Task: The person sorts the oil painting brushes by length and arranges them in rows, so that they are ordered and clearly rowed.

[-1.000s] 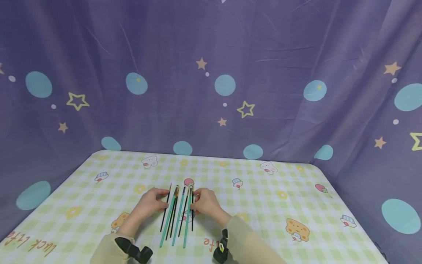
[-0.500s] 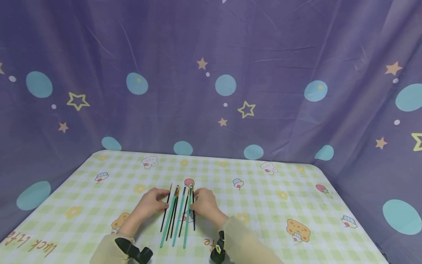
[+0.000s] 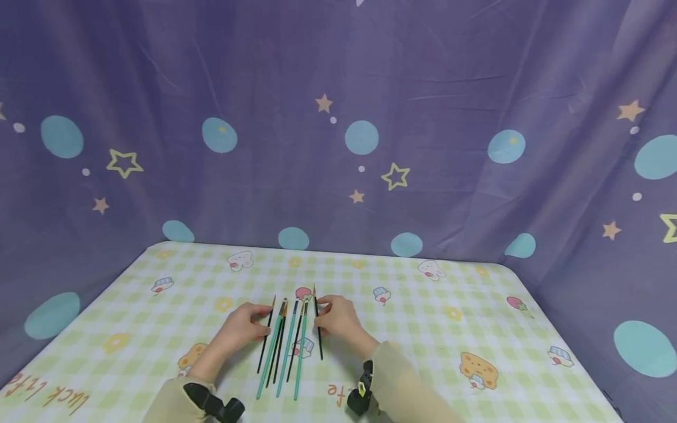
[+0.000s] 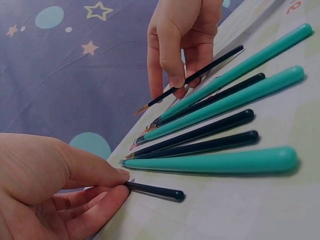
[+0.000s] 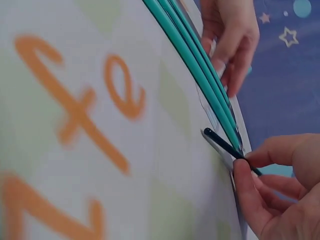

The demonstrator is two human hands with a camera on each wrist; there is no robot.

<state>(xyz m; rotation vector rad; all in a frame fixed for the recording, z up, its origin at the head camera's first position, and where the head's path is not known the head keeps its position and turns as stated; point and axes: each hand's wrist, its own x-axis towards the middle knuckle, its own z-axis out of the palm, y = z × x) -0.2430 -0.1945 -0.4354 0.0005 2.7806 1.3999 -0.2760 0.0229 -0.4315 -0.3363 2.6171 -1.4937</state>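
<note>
Several paintbrushes lie side by side on the cloth, bristles away from me, some with teal handles (image 4: 220, 161) and some with thin black handles (image 4: 205, 136). At the left end of the row, my left hand (image 3: 242, 326) pinches a black paintbrush (image 4: 160, 191) between thumb and fingers; its upper part is hidden in the left wrist view. To the right of the row, my right hand (image 3: 341, 320) pinches another black paintbrush (image 3: 320, 346) near its middle. In the right wrist view its rounded handle end (image 5: 215, 136) points toward the camera side, over its shadow.
A green-and-white checked tablecloth (image 3: 423, 329) with printed cakes, flowers and lettering covers the table. Behind and beside it hangs a purple curtain (image 3: 444, 194) with stars and blue dots. Each wrist wears a black camera strap (image 3: 211, 402).
My right hand has moved right and slightly away from me with the black paintbrush, parting it from the teal one beside it. The left hand has stayed in place.
</note>
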